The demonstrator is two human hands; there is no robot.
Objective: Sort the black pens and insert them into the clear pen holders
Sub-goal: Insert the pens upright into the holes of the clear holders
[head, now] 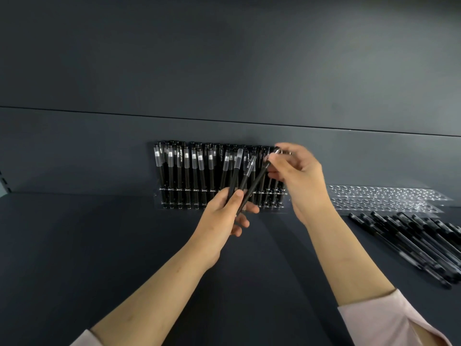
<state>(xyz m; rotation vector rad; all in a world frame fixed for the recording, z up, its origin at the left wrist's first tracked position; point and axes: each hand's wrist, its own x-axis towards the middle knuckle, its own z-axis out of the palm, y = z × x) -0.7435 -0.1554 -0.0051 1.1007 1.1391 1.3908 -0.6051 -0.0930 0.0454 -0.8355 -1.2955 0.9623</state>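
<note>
The black pen (257, 182) looks light, stiff and smooth, so it is best pinched near the cap, as the right hand (299, 181) does now. The left hand (222, 216) grips a small bundle (234, 176) before the part-filled clear holder (159, 205). Loose pens (411, 238) lie on the surface (124, 245).

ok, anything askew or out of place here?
Nothing stands out. The standing pens sit roughly upright in the holder, some right-end holes unfilled; loose pens lie heaped beside the empty holders.
</note>
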